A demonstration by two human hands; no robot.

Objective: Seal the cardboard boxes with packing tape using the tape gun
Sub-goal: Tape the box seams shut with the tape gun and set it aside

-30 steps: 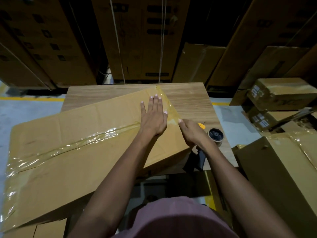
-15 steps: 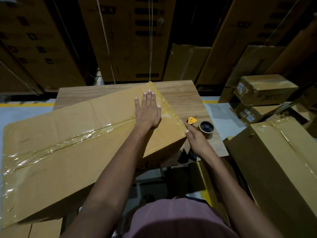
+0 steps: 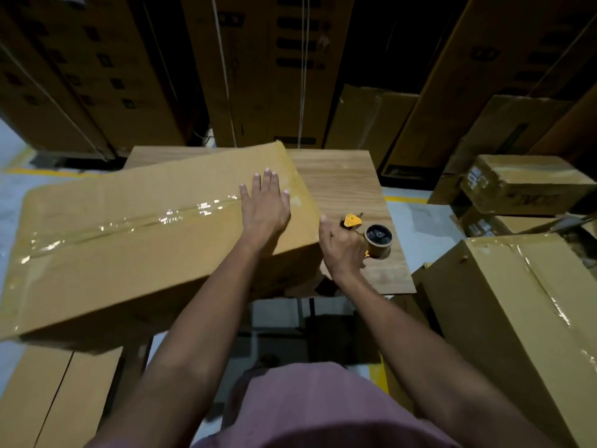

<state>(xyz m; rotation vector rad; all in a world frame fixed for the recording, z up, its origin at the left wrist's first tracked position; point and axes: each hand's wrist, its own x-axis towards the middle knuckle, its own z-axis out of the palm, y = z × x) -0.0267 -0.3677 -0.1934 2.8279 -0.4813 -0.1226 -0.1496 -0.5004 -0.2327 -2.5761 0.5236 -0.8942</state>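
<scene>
A long cardboard box [image 3: 155, 240] is lying slantwise across the wooden bench [image 3: 342, 185], its left end hanging well past the bench edge. A strip of clear tape [image 3: 135, 223] is running along the box's top seam, glinting in the light. The left hand [image 3: 265, 210] is lying flat on the top of the box near its right end, fingers straight and close together, palm pressing down just at the end of the tape strip; it is gripping nothing.

The tape gun [image 3: 371, 236], yellow with a dark roll of tape, is sitting on the bench just to the right of the box's right end. The right hand [image 3: 342, 247] is right up against the gun on its near-left side, between the box's corner and the roll, its fingers curling round the gun's near part. The handle itself is hidden behind the hand.

Further taped boxes [image 3: 523, 182] are standing to the right of the bench, the nearest one [image 3: 517, 305] low at the right edge of the view, and tall cartons [image 3: 258, 66] are leaning behind.
</scene>
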